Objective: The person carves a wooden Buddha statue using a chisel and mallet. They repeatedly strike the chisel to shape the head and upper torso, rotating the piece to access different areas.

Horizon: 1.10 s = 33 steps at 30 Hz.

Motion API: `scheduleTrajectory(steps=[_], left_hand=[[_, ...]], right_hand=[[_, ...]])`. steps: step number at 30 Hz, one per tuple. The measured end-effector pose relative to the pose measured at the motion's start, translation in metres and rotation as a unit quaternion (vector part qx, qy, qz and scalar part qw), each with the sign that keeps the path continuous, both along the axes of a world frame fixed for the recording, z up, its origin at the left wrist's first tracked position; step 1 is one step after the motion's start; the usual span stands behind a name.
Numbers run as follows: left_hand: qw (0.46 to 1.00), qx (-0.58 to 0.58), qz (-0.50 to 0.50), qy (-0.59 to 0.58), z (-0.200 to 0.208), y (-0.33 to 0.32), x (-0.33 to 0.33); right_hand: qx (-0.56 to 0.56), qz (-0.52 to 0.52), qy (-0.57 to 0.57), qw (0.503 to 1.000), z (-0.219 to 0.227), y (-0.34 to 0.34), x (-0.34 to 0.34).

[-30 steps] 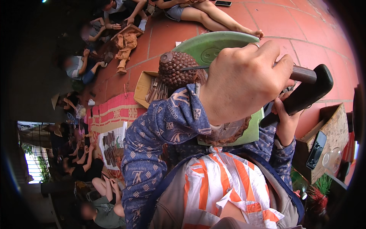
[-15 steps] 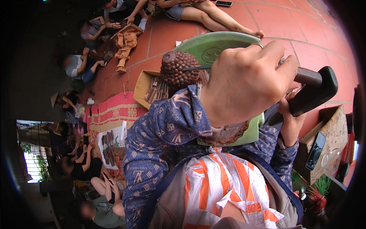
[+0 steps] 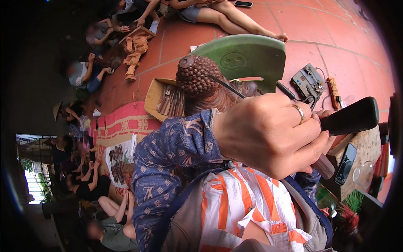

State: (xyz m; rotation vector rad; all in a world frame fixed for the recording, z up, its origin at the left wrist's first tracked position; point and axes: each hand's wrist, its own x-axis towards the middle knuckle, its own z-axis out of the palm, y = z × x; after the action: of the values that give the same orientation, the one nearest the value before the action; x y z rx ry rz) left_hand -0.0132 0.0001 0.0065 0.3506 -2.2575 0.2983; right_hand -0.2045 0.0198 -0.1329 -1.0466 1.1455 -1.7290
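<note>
A dark brown wood carving, its head (image 3: 197, 75) covered in knobby curls, lies tilted before me against a green plastic chair (image 3: 252, 54). My left hand (image 3: 268, 130), with a ring on one finger, is closed round a chisel. The thin metal blade (image 3: 226, 86) touches or nearly touches the curls' lower edge, and the round wooden handle (image 3: 324, 166) sticks out below my fingers. Mostly hidden behind it, my right hand (image 3: 325, 113) is closed on a tool with a thick black end (image 3: 350, 116); the rest of that tool is out of sight.
A cardboard box of chisels (image 3: 171, 101) stands left of the carving; more tools (image 3: 119, 164) lie on paper over a red mat (image 3: 121, 122). To the right are a grey electric device (image 3: 308, 80), a power strip (image 3: 333, 92) and a phone (image 3: 346, 164) on a wooden box (image 3: 369, 153). Several people sit beyond.
My left hand has moved down and turned, so the chisel slants, handle end lower. The black-ended tool has swung flatter and slightly lower. The grey device has come into sight.
</note>
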Motion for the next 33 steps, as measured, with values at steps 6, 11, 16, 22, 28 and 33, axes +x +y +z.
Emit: scheduleTrajectory(steps=[6,11,16,22,28,33], left_hand=[[0.998,0.051,-0.037,-0.02,0.001,0.007,0.013],[0.997,0.062,-0.031,-0.017,0.003,0.007,0.016],[0.998,0.06,-0.029,-0.006,0.003,0.005,0.017],[0.996,0.083,-0.038,-0.006,0.008,0.008,0.019],[0.993,0.106,-0.054,-0.006,0.013,0.01,0.021],[0.993,0.104,-0.055,-0.009,0.012,0.008,0.022]], right_hand=[[-0.055,-0.015,0.042,0.998,-0.006,0.006,0.004],[-0.098,-0.009,0.107,0.989,-0.002,0.009,0.001],[-0.152,0.032,0.084,0.984,-0.001,0.009,0.0],[-0.181,0.049,0.071,0.98,0.001,0.01,-0.001],[-0.246,0.031,0.097,0.964,0.002,0.012,-0.006],[-0.327,-0.072,0.254,0.907,0.009,0.009,-0.011]])
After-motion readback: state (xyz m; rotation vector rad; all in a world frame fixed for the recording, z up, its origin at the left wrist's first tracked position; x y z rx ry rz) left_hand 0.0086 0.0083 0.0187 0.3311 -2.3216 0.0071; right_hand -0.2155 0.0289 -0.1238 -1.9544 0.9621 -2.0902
